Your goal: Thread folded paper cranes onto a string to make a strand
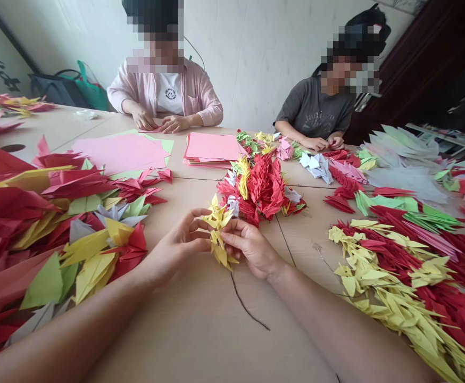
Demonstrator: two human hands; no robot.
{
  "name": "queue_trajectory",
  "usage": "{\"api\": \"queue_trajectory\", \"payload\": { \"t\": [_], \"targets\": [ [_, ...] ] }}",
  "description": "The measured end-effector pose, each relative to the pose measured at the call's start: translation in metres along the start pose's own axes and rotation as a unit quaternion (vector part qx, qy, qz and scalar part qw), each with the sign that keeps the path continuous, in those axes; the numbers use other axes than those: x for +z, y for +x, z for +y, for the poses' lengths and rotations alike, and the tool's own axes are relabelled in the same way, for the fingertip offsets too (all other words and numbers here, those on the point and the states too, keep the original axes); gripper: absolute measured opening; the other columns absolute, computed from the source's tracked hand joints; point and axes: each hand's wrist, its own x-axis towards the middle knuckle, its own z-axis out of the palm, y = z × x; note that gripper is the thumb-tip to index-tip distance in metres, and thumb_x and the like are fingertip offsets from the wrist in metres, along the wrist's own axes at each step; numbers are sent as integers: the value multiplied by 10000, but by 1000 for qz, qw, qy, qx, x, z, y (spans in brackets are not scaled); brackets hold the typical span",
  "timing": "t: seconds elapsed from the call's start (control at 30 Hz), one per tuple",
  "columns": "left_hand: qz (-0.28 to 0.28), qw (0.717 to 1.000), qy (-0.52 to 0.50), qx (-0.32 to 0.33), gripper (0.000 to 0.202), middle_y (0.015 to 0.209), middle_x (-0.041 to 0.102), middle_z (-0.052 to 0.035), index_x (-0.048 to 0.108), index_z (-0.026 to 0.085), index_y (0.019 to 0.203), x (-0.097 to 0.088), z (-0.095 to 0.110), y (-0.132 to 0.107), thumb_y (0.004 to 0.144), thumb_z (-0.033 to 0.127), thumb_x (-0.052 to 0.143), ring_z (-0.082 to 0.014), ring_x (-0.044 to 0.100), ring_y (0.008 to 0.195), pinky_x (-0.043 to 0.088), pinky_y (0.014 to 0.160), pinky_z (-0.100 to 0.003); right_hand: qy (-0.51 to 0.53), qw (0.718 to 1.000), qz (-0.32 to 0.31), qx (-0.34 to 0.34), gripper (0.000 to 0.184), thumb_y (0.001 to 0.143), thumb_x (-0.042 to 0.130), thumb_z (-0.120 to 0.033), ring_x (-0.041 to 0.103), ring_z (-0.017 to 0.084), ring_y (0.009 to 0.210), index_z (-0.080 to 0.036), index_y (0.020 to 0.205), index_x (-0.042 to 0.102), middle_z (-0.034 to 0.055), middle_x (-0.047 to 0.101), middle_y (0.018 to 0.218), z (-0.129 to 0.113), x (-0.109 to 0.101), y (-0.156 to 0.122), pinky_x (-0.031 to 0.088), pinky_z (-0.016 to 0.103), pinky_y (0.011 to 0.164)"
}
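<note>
Between my hands is a short string of yellow folded-paper pieces [218, 239], held over the middle of the table. A dark wire [246, 308] hangs from its lower end and trails toward me. My left hand [187, 234] grips the string's left side with bent fingers. On the other side, my right hand [252, 247] pinches it between thumb and fingers. Just beyond lies a pile of finished red folded-paper strands [262, 186] with some yellow and white pieces among them.
Large folded-paper pieces [49, 213] in red, yellow and green heap at the left. Yellow strands [376, 287] and red ones cover the right. Pink sheets [212, 148] are stacked at the back. Two people sit across the table [184, 340], their hands on paper.
</note>
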Motion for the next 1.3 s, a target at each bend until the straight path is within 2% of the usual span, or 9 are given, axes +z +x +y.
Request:
{"api": "queue_trajectory", "payload": {
  "t": [0.13,0.3,0.47,0.57,0.7,0.83,0.93,1.07,1.3],
  "targets": [
    [-3,1000,23,7,465,1005,595,16,466,256,1189,1,-2,2,785,185,687,-140,633,861,521,779,-290,10,1000,-9,2,388,604,831,-404,458,51,473,-178,780,568,-58,568,610,0,0,0,250,183,422],
    [57,997,52,10,378,902,585,27,501,211,1113,2,1,3,782,243,681,-120,625,741,514,718,-284,-10,1000,-28,2,363,622,817,-361,495,63,535,-173,868,627,-12,642,753,0,4,-3,290,192,455],
    [74,995,62,18,349,798,551,64,517,211,1059,4,3,1,758,229,693,-77,552,624,466,615,-229,-46,998,-38,-11,476,567,875,-287,565,106,686,-187,945,602,6,649,873,1,7,-4,376,200,515],
    [60,995,71,19,351,758,550,68,520,213,1050,7,2,1,750,230,701,-87,537,599,440,570,-227,-66,997,-38,-27,450,635,847,-410,561,109,678,-189,922,579,4,635,854,3,8,-4,387,207,519],
    [47,996,75,24,346,742,559,59,524,219,1050,7,1,2,760,263,709,-104,541,613,432,568,-234,-89,994,-53,-42,455,744,713,-588,487,86,536,-178,900,592,-11,608,717,4,7,-4,340,214,462],
    [43,996,70,22,344,742,572,53,520,214,1068,3,2,3,780,273,697,-109,534,634,437,593,-239,-107,991,-55,-55,501,729,685,-661,465,85,495,-176,831,608,-30,557,625,4,6,-4,347,216,443],
    [46,997,64,14,335,726,568,58,525,210,1067,1,4,3,776,247,687,-101,509,624,432,605,-235,-121,989,-55,-60,516,775,613,-683,467,88,484,-167,791,620,-21,556,590,5,4,-3,344,215,431],
    [45,997,57,-1,348,726,572,56,532,208,1076,0,7,1,762,221,681,-108,511,628,428,607,-244,-134,989,-48,-50,445,804,613,-600,489,90,500,-157,815,646,-13,572,593,5,3,-3,346,202,433],
    [24,999,44,-16,364,723,593,49,522,223,1085,1,8,1,762,234,689,-131,545,655,439,617,-259,-133,990,-51,-17,266,711,714,-378,510,84,539,-142,831,696,-3,609,654,-1,4,-5,336,187,445]
  ]
}}
